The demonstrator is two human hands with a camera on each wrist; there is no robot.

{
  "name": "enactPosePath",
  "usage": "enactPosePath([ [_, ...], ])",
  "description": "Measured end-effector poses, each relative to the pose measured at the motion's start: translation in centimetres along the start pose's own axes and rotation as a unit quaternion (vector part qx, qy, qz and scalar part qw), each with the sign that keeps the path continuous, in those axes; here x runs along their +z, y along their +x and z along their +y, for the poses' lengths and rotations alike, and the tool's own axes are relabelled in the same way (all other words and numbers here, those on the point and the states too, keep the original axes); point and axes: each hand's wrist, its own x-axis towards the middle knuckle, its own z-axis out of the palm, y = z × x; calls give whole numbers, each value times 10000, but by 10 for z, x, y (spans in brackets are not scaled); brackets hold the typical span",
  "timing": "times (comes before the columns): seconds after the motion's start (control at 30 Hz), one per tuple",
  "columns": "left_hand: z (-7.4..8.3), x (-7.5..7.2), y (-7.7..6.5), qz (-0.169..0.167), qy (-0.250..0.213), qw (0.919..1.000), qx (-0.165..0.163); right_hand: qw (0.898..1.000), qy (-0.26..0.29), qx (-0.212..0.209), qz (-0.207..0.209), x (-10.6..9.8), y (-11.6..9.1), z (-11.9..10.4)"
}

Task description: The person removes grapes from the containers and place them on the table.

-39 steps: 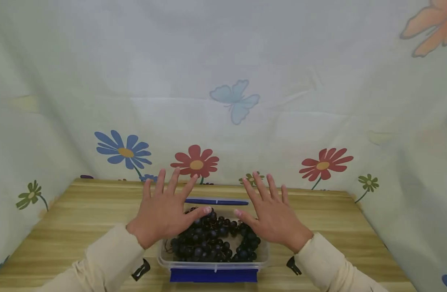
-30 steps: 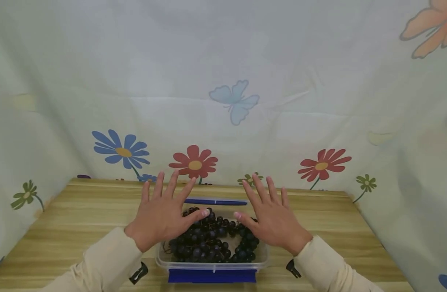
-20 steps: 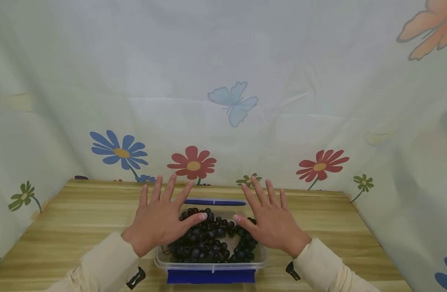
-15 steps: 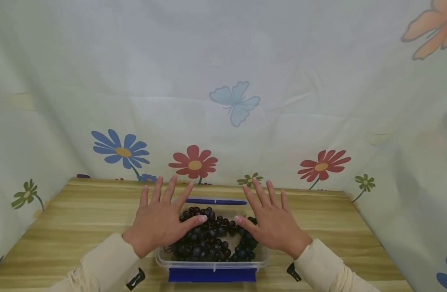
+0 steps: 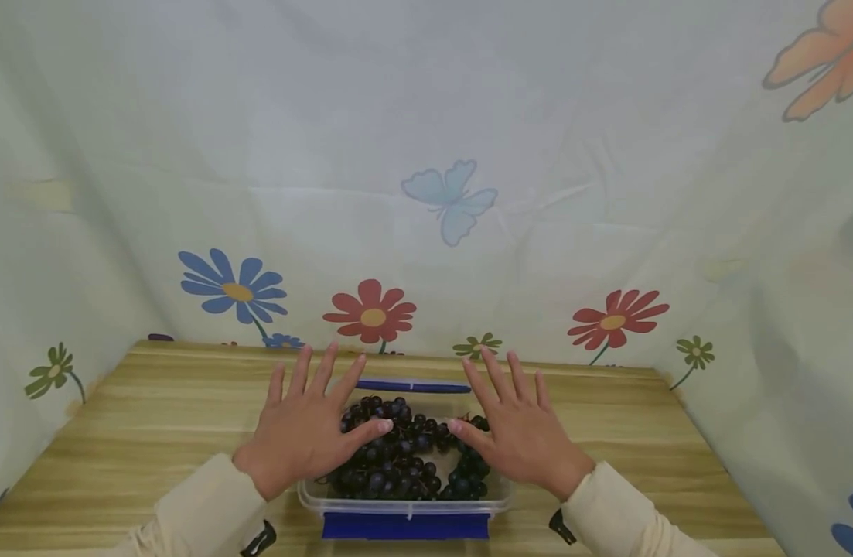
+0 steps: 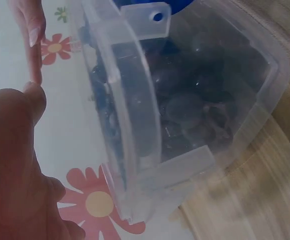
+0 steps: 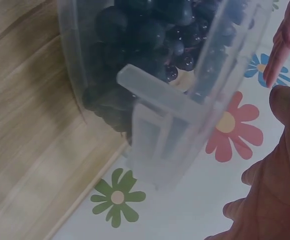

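Dark grapes point(image 5: 380, 468) on their stems lie in a clear plastic container point(image 5: 408, 507) with blue latches, which stands on the table without a lid on it. Above its left side my left hand point(image 5: 304, 433) is held flat, palm down, fingers spread, gripping nothing. My right hand point(image 5: 527, 437) mirrors it over the right side, also spread and holding nothing. Both thumbs point inward above the grapes. In the wrist views the container's walls point(image 6: 135, 90) show beside each hand, with the grapes point(image 7: 135, 45) dim through the plastic.
The container stands on a wood-grain table point(image 5: 189, 402). Behind it and at both sides hangs a pale cloth point(image 5: 294, 116) printed with flowers and butterflies. Black clips point(image 5: 561, 527) show by the sleeve cuffs.
Both hands have sunk slightly toward me, still spread over the container, and the left has shifted a little left. The grapes and container have stayed in place.
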Motion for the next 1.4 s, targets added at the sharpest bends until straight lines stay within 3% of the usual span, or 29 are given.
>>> enactPosePath([
  [0.43,-15,14,-4,105,-76,9999,-32,9998,25,96,-160,14,-4,3],
  [0.73,-15,14,-6,-154,-184,9997,-22,9999,50,90,-50,17,-7,3],
  [1.4,-23,24,-7,-272,-307,9992,29,9993,193,170,-270,25,-10,10],
])
